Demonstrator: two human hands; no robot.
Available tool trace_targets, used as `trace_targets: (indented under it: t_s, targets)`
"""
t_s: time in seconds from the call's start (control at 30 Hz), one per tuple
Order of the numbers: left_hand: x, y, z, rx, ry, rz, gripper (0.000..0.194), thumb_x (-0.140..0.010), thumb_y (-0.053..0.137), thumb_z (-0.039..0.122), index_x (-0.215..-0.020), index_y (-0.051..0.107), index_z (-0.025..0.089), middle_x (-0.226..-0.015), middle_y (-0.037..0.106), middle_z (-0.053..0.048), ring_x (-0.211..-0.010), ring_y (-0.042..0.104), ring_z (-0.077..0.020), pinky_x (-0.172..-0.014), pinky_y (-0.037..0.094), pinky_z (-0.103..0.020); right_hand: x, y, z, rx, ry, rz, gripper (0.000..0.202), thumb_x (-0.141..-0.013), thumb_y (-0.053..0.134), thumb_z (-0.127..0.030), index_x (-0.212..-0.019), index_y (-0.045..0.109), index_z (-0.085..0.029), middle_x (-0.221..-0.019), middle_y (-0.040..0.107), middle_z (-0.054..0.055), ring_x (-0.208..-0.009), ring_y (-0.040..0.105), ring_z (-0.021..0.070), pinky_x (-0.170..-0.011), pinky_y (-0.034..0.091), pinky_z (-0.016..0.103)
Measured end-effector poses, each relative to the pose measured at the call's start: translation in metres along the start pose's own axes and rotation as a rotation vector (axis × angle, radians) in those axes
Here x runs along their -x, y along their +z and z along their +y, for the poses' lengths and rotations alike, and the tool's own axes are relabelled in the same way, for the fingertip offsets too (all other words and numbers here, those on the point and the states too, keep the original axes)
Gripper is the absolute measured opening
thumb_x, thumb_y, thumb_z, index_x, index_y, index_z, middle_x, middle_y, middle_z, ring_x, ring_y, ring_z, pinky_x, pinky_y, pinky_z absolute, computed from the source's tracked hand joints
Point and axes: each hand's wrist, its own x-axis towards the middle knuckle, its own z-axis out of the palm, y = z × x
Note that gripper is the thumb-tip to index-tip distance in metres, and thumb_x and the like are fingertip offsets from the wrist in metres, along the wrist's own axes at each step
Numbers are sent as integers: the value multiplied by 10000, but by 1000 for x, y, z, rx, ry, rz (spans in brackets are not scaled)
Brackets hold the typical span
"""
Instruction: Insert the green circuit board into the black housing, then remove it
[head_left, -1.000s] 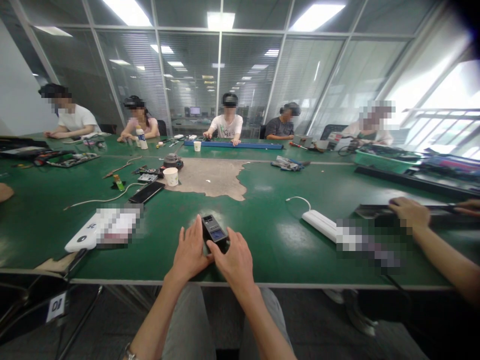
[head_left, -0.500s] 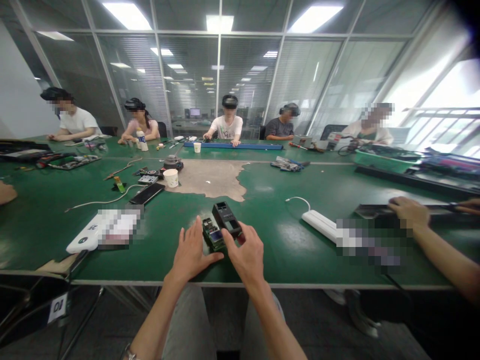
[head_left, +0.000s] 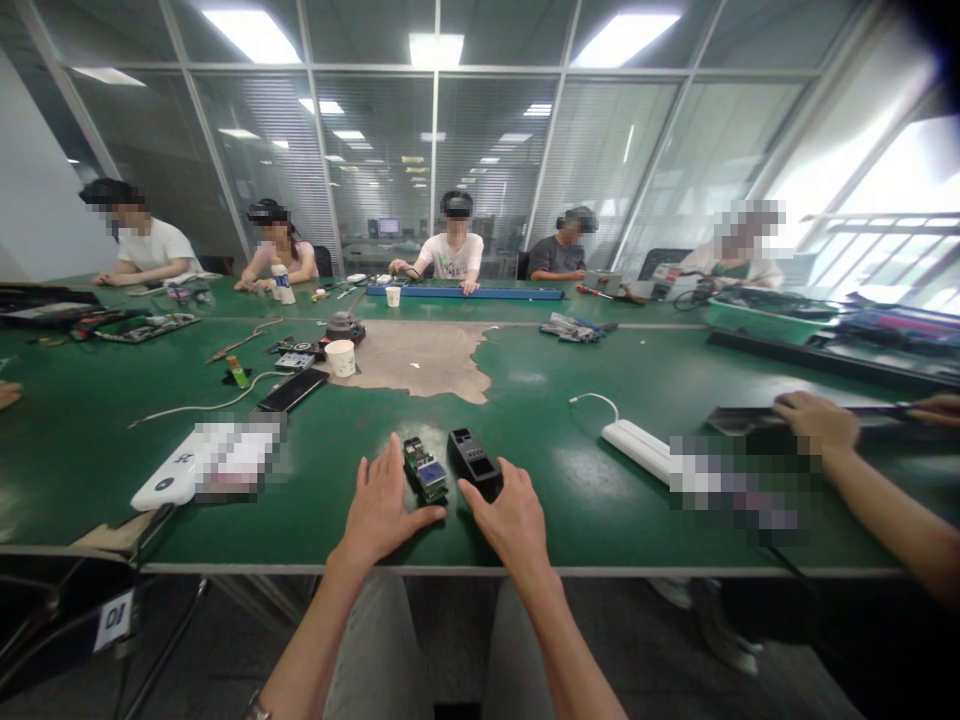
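A small circuit board assembly (head_left: 425, 470) with a little display lies on the green table in front of me. My left hand (head_left: 377, 503) rests along its left side, fingers stretched out and thumb pointing across its near end. To the right of the board is a black plastic casing (head_left: 475, 463) with window cut-outs and a row of small buttons or holes. My right hand (head_left: 514, 512) grips the casing's near right end between thumb and fingers. A narrow gap separates casing and board. The fingertips behind the casing are partly hidden.
On the left lie a white power bank (head_left: 169, 478), a black phone (head_left: 295, 389), a paper cup (head_left: 340, 358) and a cable. A white bar-shaped device (head_left: 639, 447) with a short cord lies on the right. Beyond it, a co-worker's hand (head_left: 816, 420) rests on a dark metal strip.
My right hand has moved the black casing rightward, away from the circuit board, and lowered it towards the table. My left hand stays almost where it was.
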Motion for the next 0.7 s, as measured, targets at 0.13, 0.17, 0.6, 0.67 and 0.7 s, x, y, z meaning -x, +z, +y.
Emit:
trace_targets:
  t_s: [0.13,0.17,0.6,0.67,0.7]
  targets:
    - [0,0,0,5,2,-2,1247,-698,510,824,-1512,-92,97,-1524,301,-241,-1418,282,-357,-1149,164,-570,3,0,3,-24,-1,27,599,-800,605,-569,-1192,583,-116,-1058,611,150,-958,601,274,-826,453,361]
    - [0,-1,1,6,2,-1,1243,-700,509,824,-1513,-90,100,-1527,296,-240,-1420,279,-357,-1149,165,-569,3,0,3,-35,-2,23,546,-813,595,-554,-1157,600,-130,-1037,615,137,-940,603,265,-821,452,356]
    - [2,-2,3,14,-1,14,1214,-712,548,776,-1515,-80,116,-1541,276,-227,-1419,284,-349,-1150,175,-561,-2,-19,-36,-346,-57,51,313,-847,586,-470,-955,657,-185,-855,638,45,-702,570,169,-722,434,297]
    - [2,-2,3,16,2,15,1201,-722,547,763,-1515,-87,122,-1554,249,-221,-1418,286,-348,-1150,174,-561,0,-18,-48,-363,-89,38,292,-847,591,-457,-938,659,-188,-847,636,41,-697,568,163,-715,432,289]
    - [2,-2,2,16,3,16,1192,-729,546,752,-1514,-92,122,-1559,238,-220,-1418,287,-346,-1150,173,-562,1,-17,-54,-358,-103,28,281,-845,593,-450,-922,660,-188,-837,634,40,-695,565,163,-710,430,287]
